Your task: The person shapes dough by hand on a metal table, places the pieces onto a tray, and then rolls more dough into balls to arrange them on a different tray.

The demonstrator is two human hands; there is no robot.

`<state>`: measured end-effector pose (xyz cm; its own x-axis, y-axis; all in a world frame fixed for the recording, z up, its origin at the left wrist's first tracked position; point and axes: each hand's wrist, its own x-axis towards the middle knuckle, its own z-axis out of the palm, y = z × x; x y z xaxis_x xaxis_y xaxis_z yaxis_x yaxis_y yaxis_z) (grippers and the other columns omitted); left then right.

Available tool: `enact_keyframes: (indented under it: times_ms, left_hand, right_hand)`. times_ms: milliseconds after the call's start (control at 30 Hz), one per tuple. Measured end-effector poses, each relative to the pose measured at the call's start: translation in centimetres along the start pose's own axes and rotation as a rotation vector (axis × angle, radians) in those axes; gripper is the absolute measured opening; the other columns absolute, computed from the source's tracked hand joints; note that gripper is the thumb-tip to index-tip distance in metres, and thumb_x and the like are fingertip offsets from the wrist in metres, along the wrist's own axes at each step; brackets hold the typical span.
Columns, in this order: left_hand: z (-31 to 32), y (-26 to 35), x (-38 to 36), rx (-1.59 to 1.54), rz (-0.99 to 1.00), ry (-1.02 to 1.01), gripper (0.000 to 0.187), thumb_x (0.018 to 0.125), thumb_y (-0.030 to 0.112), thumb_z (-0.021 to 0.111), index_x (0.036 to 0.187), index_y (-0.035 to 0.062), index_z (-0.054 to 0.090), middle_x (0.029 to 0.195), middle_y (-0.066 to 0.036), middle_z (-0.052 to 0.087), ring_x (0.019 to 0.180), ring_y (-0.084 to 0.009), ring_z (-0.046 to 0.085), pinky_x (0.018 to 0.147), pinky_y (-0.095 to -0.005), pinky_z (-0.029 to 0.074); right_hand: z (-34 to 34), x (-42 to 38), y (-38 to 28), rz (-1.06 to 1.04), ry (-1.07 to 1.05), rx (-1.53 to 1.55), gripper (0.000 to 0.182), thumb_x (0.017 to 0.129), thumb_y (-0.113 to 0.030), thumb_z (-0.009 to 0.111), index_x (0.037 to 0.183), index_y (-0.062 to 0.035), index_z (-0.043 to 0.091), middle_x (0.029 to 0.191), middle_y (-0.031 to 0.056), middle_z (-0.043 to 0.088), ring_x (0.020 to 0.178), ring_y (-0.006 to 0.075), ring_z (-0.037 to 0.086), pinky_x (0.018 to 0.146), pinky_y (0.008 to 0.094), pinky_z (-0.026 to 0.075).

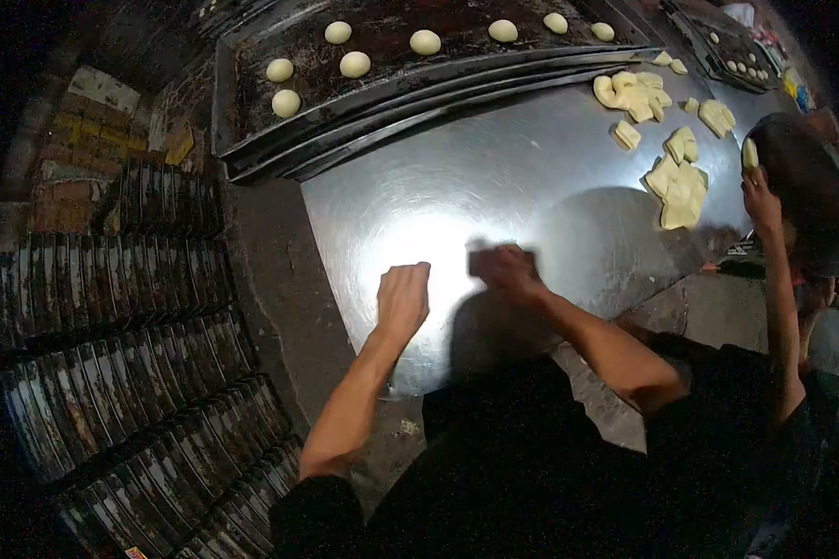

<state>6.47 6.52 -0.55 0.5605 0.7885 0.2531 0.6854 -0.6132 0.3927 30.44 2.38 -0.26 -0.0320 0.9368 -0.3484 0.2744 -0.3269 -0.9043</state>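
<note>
My left hand [404,300] is over the shiny metal table [364,205], its fingers curled in; the palm side is hidden. To its right, my right hand [517,273] grips a dark, flat rectangular dough scraper [482,262], smeared by motion. Cut dough pieces [678,194] lie on the right part of the table, and a further pile of dough [632,95] is behind them. Both hands are apart from the dough.
At the back, a dark baking tray [382,102] on stacked trays holds several round dough balls [425,42]. Racked metal pans [121,289] fill the floor at left. On the right, a co-worker's hand [763,203] holds a dough piece [750,154]. Another tray [718,47] stands at far right.
</note>
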Motion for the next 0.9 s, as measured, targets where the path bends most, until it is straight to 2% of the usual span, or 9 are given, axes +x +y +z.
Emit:
enact_keyframes:
  times_ms: [67,133,300,400,533,600,700,733,900]
  left_hand:
    - [-1.6,-3.1,-1.4,0.176,-0.204,-0.314,0.008,0.082,0.003,0.057,0.089,0.0027,0.061,0.078,-0.015,0.062,0.077,-0.0326,0.060,0.072,-0.0453,0.046]
    - [-1.2,-6.4,-1.0,-0.003,-0.188,0.215,0.009,0.083,0.007,0.058,0.090,0.0010,0.061,0.081,-0.016,0.063,0.077,-0.0347,0.059,0.070,-0.0445,0.046]
    - [1.1,0.1,3.9,-0.288,-0.266,0.236,0.018,0.083,0.007,0.057,0.100,0.0013,0.062,0.083,-0.019,0.060,0.080,-0.0372,0.058,0.071,-0.0459,0.046]
    - [-0.6,-2.9,-0.6,0.149,-0.067,-0.329,0.009,0.084,0.007,0.058,0.089,0.0004,0.062,0.075,-0.018,0.059,0.075,-0.0389,0.058,0.066,-0.0492,0.045]
    - [-0.8,-6.4,2.8,-0.120,-0.421,0.384,0.012,0.083,0.008,0.059,0.093,0.0013,0.062,0.076,-0.017,0.061,0.073,-0.0380,0.057,0.067,-0.0479,0.045]
    - [0.9,-3.7,5.4,-0.534,-0.641,0.403,0.016,0.084,0.009,0.059,0.098,0.0018,0.062,0.080,-0.017,0.062,0.078,-0.0374,0.059,0.071,-0.0463,0.046]
    - [-0.4,-2.1,1.0,-0.114,-0.061,0.105,0.021,0.084,0.011,0.058,0.102,0.0013,0.063,0.086,-0.017,0.063,0.084,-0.0366,0.059,0.076,-0.0454,0.046]
    - [-1.0,-3.7,-0.1,-0.102,-0.062,0.119,0.021,0.084,0.011,0.058,0.102,0.0013,0.063,0.086,-0.017,0.063,0.084,-0.0366,0.059,0.076,-0.0454,0.046]
    - [0.3,-7.4,4.4,-0.343,-0.630,0.463,0.026,0.079,0.008,0.063,0.105,0.0019,0.060,0.088,-0.012,0.062,0.083,-0.0266,0.059,0.078,-0.0391,0.048]
  right_hand:
    - [-4.1,-1.4,4.7,-0.081,0.040,-0.105,0.015,0.078,-0.017,0.071,0.084,-0.0050,0.064,0.110,0.0117,0.062,0.105,0.0290,0.056,0.087,0.0420,0.043]
    - [-8.0,-0.3,4.0,-0.524,0.308,-0.872,0.013,0.075,-0.015,0.072,0.083,-0.0068,0.066,0.103,0.0109,0.063,0.102,0.0314,0.056,0.088,0.0418,0.042]
    - [0.5,4.5,1.4,-0.759,0.406,-0.334,0.012,0.085,-0.018,0.062,0.084,-0.0063,0.064,0.087,0.0108,0.062,0.096,0.0303,0.057,0.084,0.0394,0.044]
    - [-1.9,-0.3,11.4,-0.473,0.221,-0.248,0.011,0.081,-0.017,0.067,0.083,-0.0057,0.064,0.093,0.0141,0.064,0.095,0.0297,0.057,0.081,0.0431,0.044]
    - [-7.2,2.3,3.0,-0.524,0.655,-0.732,0.014,0.077,-0.018,0.071,0.080,-0.0058,0.064,0.089,0.0128,0.064,0.090,0.0320,0.057,0.081,0.0437,0.044]
    - [-3.4,5.7,2.4,-0.592,0.660,-0.463,0.013,0.078,-0.014,0.071,0.082,-0.0049,0.064,0.095,0.0123,0.063,0.098,0.0313,0.057,0.085,0.0423,0.044]
    - [-1.3,-0.6,2.4,-0.511,0.362,-0.010,0.010,0.078,-0.008,0.068,0.086,-0.0042,0.063,0.090,0.0118,0.061,0.101,0.0322,0.057,0.089,0.0403,0.045]
    - [-3.2,-2.0,4.1,-0.516,0.317,-0.556,0.004,0.079,-0.008,0.065,0.081,-0.0050,0.064,0.083,0.0106,0.061,0.096,0.0317,0.060,0.088,0.0390,0.047]
    - [-8.7,2.7,3.0,-0.555,0.876,-0.678,0.005,0.081,-0.009,0.064,0.082,-0.0045,0.066,0.097,0.0137,0.064,0.091,0.0344,0.057,0.081,0.0417,0.044]
